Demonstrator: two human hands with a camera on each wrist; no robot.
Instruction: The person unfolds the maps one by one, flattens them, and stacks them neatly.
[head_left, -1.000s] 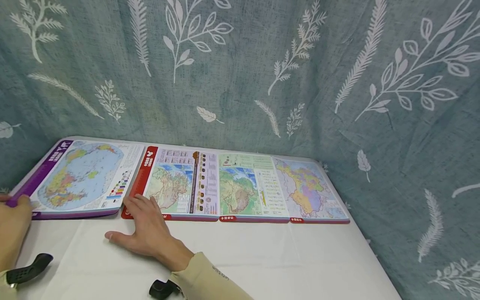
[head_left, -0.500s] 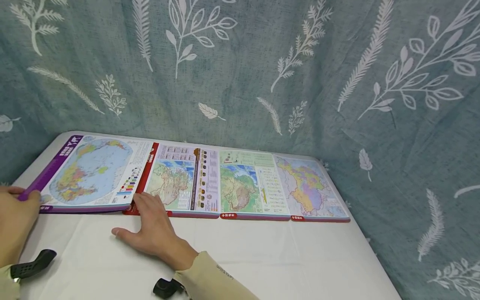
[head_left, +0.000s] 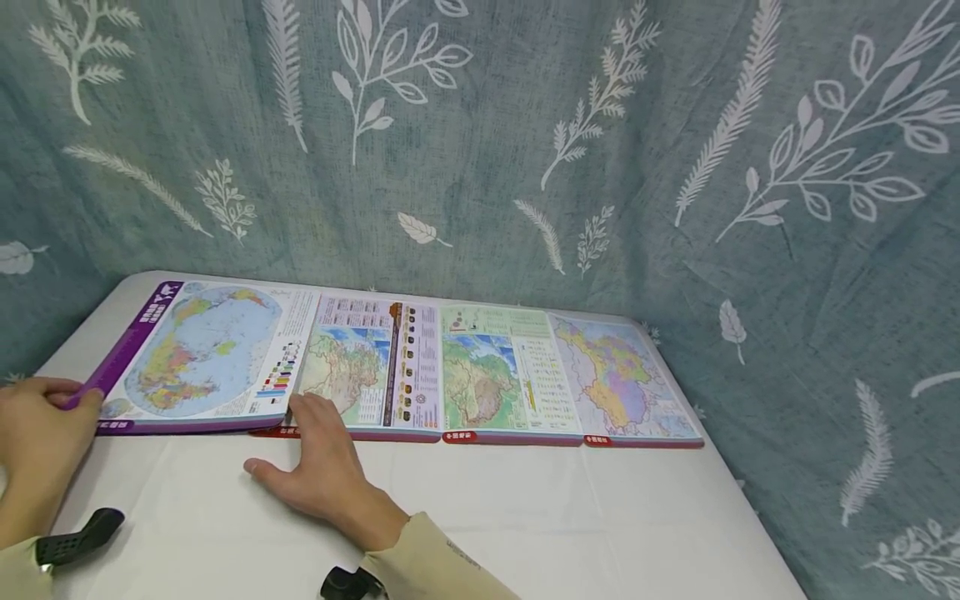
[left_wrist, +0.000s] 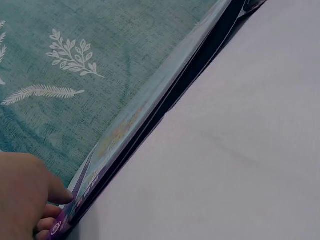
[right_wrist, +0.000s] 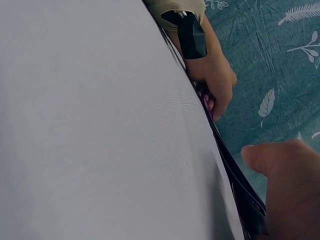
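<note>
A world map sheet [head_left: 210, 350] with a purple left band lies at the left of the table in the head view. My left hand [head_left: 48, 425] pinches its lower left corner, thumb on top and fingers under, as the left wrist view shows. The sheet's right side overlaps a red-labelled map sheet [head_left: 345, 367]. My right hand [head_left: 322, 467] rests its fingertips at the front edge where the two sheets meet, fingers extended and thumb spread out over the tablecloth. Farther right, two more map sheets follow, a green relief map [head_left: 480, 375] and a multicoloured map [head_left: 618, 375].
The white tablecloth [head_left: 525, 508] spreads in front of the maps. A teal curtain [head_left: 480, 225] with white leaf prints hangs close behind the table and along its right side. Black wrist cameras [head_left: 78, 536] sit at both sleeves.
My left hand has moved right with the world map sheet, which now covers the red band of the neighbouring sheet. My right hand has shifted slightly right along the front edge.
</note>
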